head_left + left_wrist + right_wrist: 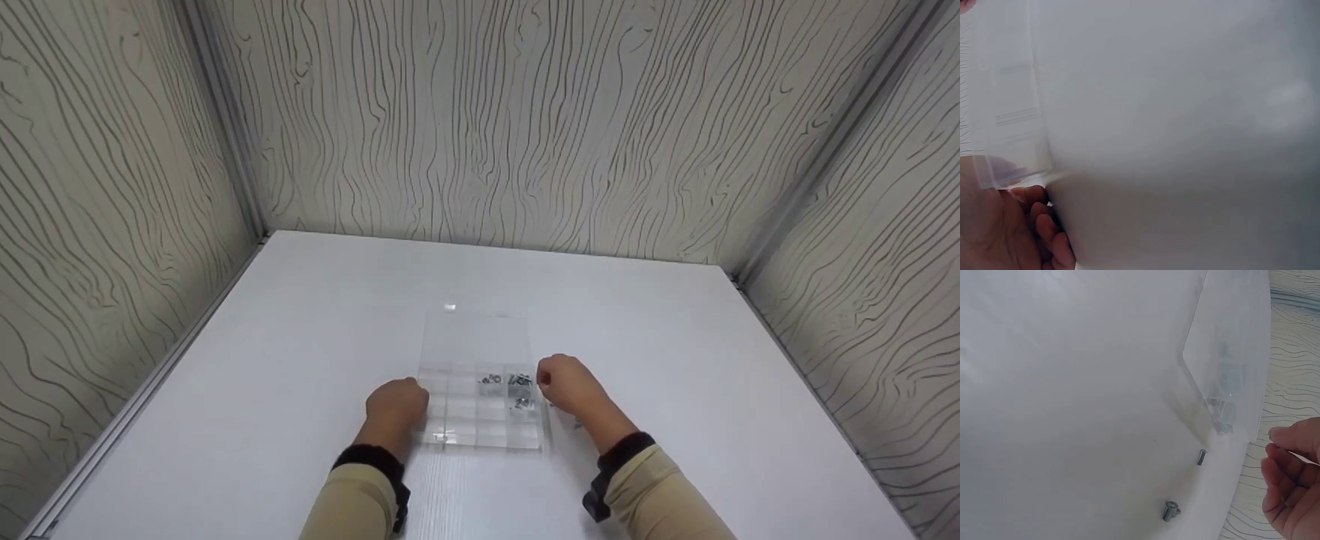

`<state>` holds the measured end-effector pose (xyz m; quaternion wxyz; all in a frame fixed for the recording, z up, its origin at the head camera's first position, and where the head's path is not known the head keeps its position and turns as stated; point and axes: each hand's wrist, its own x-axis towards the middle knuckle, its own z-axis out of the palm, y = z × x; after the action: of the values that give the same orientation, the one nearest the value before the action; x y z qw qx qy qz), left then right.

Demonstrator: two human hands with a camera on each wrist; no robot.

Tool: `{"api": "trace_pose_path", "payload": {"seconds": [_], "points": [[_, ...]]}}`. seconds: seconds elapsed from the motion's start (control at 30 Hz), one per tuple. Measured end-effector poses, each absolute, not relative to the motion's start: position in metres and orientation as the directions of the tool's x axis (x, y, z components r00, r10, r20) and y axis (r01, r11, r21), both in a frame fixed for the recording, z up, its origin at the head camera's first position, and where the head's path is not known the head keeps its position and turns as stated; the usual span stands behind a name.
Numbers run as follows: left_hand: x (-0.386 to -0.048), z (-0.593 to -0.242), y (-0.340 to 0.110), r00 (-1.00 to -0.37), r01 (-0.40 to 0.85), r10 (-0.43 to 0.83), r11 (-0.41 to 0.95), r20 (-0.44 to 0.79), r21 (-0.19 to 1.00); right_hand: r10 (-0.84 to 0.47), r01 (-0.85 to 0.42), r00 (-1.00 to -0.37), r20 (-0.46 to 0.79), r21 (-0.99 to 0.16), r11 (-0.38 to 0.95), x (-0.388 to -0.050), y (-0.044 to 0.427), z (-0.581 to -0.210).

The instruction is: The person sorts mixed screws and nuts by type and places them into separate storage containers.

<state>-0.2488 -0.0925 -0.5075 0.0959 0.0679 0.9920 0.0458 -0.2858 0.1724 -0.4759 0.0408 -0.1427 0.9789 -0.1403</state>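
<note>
A clear plastic compartment box (461,431) lies on the white table with its lid (476,337) folded back. Several small metal screws (519,380) sit in its right-hand compartments. My left hand (397,403) grips the box's left side, fingers curled at its edge; the left wrist view shows these fingers (1047,228) below the box corner. Just off the right side is my right hand (570,384), fingers curled and thumb close to the index fingertip. Whether something tiny is between those tips (1270,445) cannot be made out.
Loose on the table to the right of the box lie a small screw (1202,457) and a thicker bolt-like piece (1170,511) with something small against it. Wood-patterned panels (480,127) enclose the table (300,315) at the back and sides.
</note>
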Motion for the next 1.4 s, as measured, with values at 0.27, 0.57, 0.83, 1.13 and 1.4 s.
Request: {"api": "trace_pose_path", "payload": {"seconds": [0.27, 0.57, 0.83, 1.13, 1.4], "points": [[-0.249, -0.506, -0.092, -0.969, 0.128, 0.151, 0.984, -0.193, 0.127, -0.327, -0.292, -0.943, -0.059, -0.323, 0.900, -0.281, 0.161, -0.476], [-0.250, -0.509, -0.091, -0.964, 0.088, 0.119, 0.986, -0.236, 0.138, -0.321, -0.281, -0.944, -0.079, -0.320, 0.905, -0.282, 0.163, -0.477], [-0.251, -0.510, -0.092, -0.972, 0.068, 0.104, 0.983, -0.213, 0.170, -0.300, -0.266, -0.952, -0.058, -0.322, 0.909, -0.285, 0.175, -0.475], [-0.252, -0.510, -0.091, -0.972, 0.040, 0.085, 0.979, -0.218, 0.201, -0.244, -0.193, -0.955, -0.169, -0.272, 0.943, -0.287, 0.188, -0.484], [-0.252, -0.512, -0.090, -0.968, 0.084, 0.110, 0.989, -0.225, 0.121, -0.209, -0.146, -0.947, -0.243, -0.251, 0.957, -0.286, 0.195, -0.497]]}}
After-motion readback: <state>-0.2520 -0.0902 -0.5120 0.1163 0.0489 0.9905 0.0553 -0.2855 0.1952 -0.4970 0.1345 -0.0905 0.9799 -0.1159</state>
